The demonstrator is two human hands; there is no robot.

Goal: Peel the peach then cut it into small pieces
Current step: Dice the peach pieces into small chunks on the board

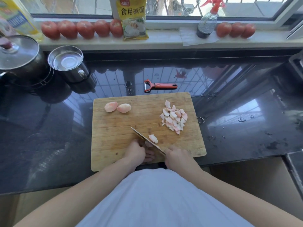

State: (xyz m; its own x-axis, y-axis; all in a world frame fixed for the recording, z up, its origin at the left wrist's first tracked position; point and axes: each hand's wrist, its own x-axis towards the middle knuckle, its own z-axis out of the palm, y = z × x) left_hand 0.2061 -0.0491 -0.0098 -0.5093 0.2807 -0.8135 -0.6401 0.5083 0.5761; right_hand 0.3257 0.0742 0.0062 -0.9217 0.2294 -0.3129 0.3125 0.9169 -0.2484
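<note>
Peach wedge (153,138), pale pink and peeled, lies under your steel knife (147,140) near the wooden board's (114,128) front edge.
Your left hand (135,151) pinches it; your right hand (176,155) grips the handle. Two peeled halves (117,107) sit far left, one pile of cut pieces (174,118) right, bare board between.

You face a glossy dark counter (49,128) that mirrors the barred window (172,5) above its far edge, daylight pouring through. Along the pale sill (164,40) you have rows of tomatoes (82,29), a yellow packet (133,18) and a spray bottle (208,22). A lidded pot (19,58) and steel cup (68,63) stand at the counter's far left corner.
</note>
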